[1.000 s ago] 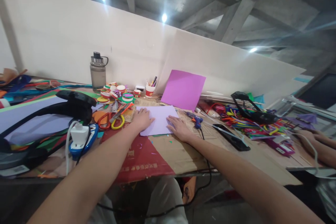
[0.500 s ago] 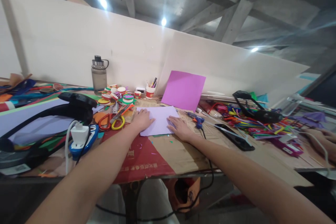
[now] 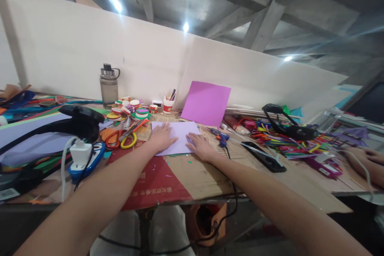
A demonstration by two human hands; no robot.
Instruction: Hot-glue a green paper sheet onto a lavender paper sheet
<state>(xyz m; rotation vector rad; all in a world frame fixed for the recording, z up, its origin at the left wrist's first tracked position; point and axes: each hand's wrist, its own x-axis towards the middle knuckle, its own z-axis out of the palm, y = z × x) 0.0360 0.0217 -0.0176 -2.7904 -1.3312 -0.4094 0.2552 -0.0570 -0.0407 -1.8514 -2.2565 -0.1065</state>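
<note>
A light purple sheet of paper [image 3: 179, 138] lies on the cardboard that covers the table in front of me. My left hand [image 3: 161, 138] rests flat on its left part, fingers spread. On the right edge of the sheet lies my right hand [image 3: 201, 147], its fingers stretched out and slightly apart. Neither hand grasps anything. Just right of my right hand is a blue glue gun [image 3: 221, 139] with a black cord. Scissors with yellow and orange-red handles [image 3: 128, 141] lie left of my left hand. Behind the paper a brighter purple sheet [image 3: 207, 103] leans against the white board.
A water bottle [image 3: 109, 87], tape rolls [image 3: 142, 113] and a pen cup [image 3: 168, 106] stand at the back. A blue power strip [image 3: 97, 157] sits at left. Rightward lie a black phone [image 3: 264, 157], colourful pipe cleaners [image 3: 274, 138] and another person's hand [image 3: 363, 162].
My left hand has slid slightly along the paper with its fingers spread a little wider. Both hands stay on the sheet. The whole view has shifted a little.
</note>
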